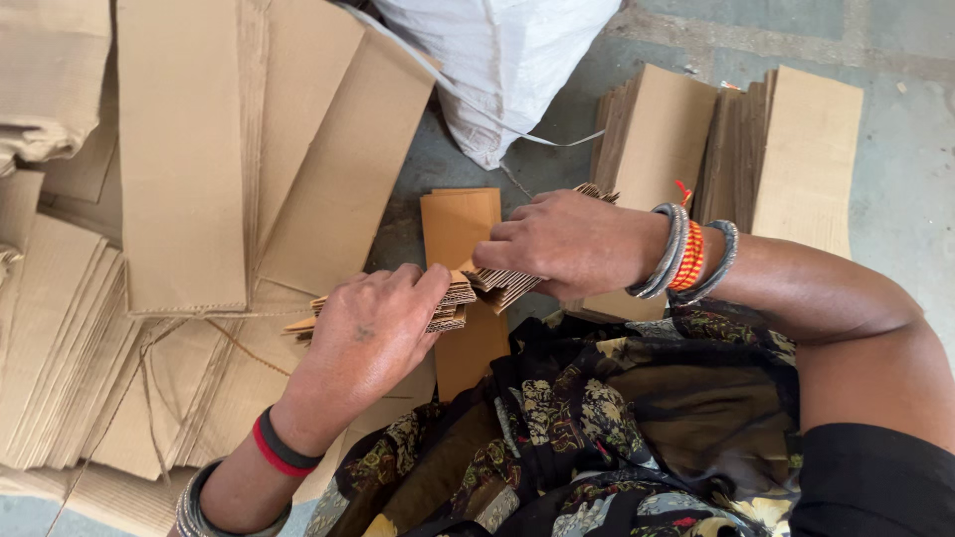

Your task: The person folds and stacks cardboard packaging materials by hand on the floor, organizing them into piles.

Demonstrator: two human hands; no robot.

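Closest in, left hand (pixel 370 333) clamped down over one bundle of corrugated cardboard strips (pixel 450 303), right hand (pixel 567 244) pinching a second bundle (pixel 512 286) where the ends meet, both just above the orange-brown sheet (pixel 461 231) on the concrete floor (pixel 895 169). Probably best to square the edges before letting go, firm but not crushing. Further back: flattened cartons (pixel 179 159), upright cardboard stacks (pixel 736 139), white sack (pixel 502 60).

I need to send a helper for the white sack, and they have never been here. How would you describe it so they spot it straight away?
Look at the grey concrete floor at the top of the view. Between the large flattened cardboard sheets and the upright stack of cardboard pieces sits the white sack, the only soft, white, woven thing there.
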